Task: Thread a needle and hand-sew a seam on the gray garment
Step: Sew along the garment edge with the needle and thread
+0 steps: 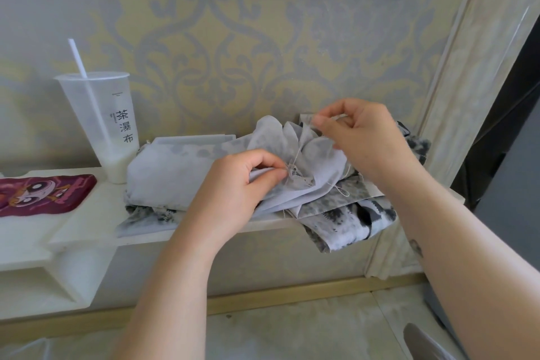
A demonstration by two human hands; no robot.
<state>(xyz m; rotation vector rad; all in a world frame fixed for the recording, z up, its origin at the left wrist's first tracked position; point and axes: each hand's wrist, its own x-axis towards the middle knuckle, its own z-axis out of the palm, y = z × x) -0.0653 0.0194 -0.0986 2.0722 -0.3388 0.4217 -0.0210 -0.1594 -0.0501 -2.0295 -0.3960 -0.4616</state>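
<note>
Your left hand (233, 184) pinches the gray garment (175, 166) at the seam; your right hand (359, 137) pinches what looks like thread (298, 152).

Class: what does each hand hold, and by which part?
Left hand pinches the gray garment beside the stitches; right hand pinches the thread at its upper end.

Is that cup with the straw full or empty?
Nearly empty. The clear cup stands upright on the shelf, with only a little white liquid at its bottom.
</note>
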